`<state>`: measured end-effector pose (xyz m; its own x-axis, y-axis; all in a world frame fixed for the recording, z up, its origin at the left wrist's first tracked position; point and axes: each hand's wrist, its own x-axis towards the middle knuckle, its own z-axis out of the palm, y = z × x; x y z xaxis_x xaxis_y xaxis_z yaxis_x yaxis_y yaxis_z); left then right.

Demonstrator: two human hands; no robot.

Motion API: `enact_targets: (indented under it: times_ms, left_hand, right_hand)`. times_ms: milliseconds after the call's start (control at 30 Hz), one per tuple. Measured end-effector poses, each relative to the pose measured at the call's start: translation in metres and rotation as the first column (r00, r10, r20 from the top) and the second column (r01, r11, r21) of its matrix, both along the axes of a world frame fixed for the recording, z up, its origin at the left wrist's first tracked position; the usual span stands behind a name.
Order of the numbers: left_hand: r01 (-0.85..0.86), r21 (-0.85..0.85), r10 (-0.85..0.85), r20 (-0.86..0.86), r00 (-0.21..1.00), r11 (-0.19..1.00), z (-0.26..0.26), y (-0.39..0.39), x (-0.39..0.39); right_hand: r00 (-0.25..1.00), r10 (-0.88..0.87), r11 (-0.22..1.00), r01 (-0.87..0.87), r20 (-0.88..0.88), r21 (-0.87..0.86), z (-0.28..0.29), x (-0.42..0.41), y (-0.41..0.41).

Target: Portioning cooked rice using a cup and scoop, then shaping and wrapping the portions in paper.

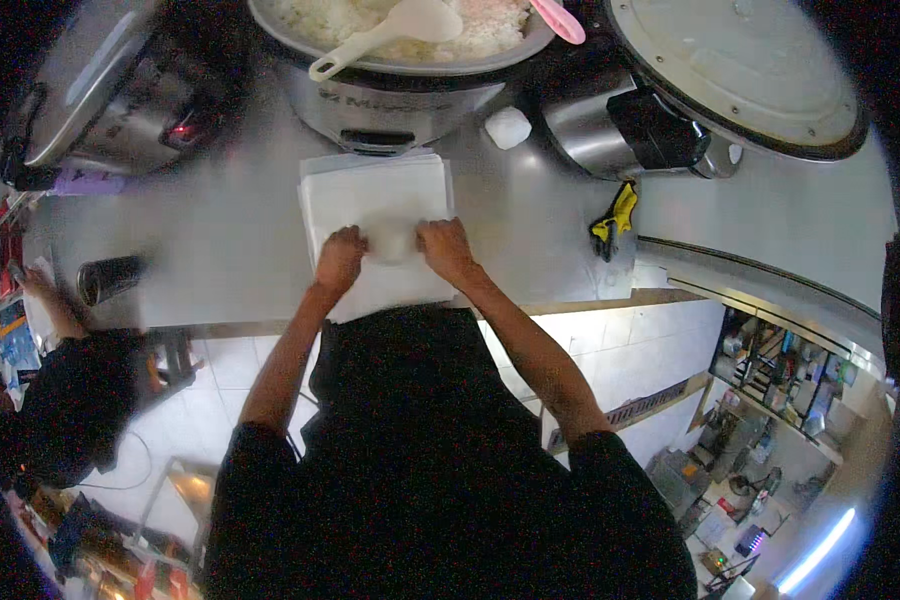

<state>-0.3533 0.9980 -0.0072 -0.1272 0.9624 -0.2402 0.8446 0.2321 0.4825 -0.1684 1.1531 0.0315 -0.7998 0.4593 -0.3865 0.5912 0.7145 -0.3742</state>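
My left hand (341, 259) and my right hand (445, 251) rest over a stack of white paper sheets (379, 184) on the metal counter. Between them lies a blurred, pale rounded mound (391, 238), which looks like rice. The fingers of both hands are curled at its two sides; whether they grip it or the paper cannot be told. Just beyond the paper stands a large rice cooker (397, 112) full of cooked white rice (487, 30). A white rice paddle (412, 26) lies on the rice, and a pink handle (559, 19) sticks out over the rim.
A white lump (508, 127) sits right of the cooker, near a steel container (592, 135) and a raised round lid (742, 67). A yellow and black object (616, 217) lies farther right. At left are another cooker (135, 112), a dark cup (109, 279) and a person in dark clothes (82, 405).
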Motion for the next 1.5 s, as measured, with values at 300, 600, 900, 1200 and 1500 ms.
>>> enact_targets:
  times_ms: [300, 600, 900, 1200, 1500]
  left_hand:
    - [0.206, 0.301, -0.117, -0.290, 0.950, 0.931, 0.022, 0.054, -0.012]
    - [0.047, 0.073, -0.087, 0.793, 0.603, 0.996, 0.103, 0.053, 0.046]
    - [0.042, 0.438, -0.208, 0.340, 0.917, 0.898, 0.128, 0.124, 0.114]
    - [-0.017, 0.415, -0.014, 0.072, 0.997, 0.910, 0.150, 0.191, 0.143]
    - [-0.242, 0.670, 0.494, -0.213, 0.843, 0.702, 0.334, 0.144, 0.000]
  right_hand:
    - [0.989, -0.123, 0.992, 0.124, -0.086, 0.008, 0.008, -0.013, -0.005]
    - [0.384, -0.847, 0.494, 0.316, -0.367, -0.810, 0.001, 0.061, -0.040]
    - [-0.033, -0.862, -0.457, -0.384, 0.506, -0.803, 0.087, 0.068, 0.028]
    - [-0.410, -0.912, -0.174, 0.395, -0.004, -0.902, -0.015, 0.083, 0.175]
    - [-0.314, -0.758, 0.139, 0.778, -0.571, -0.612, 0.031, 0.028, 0.158]
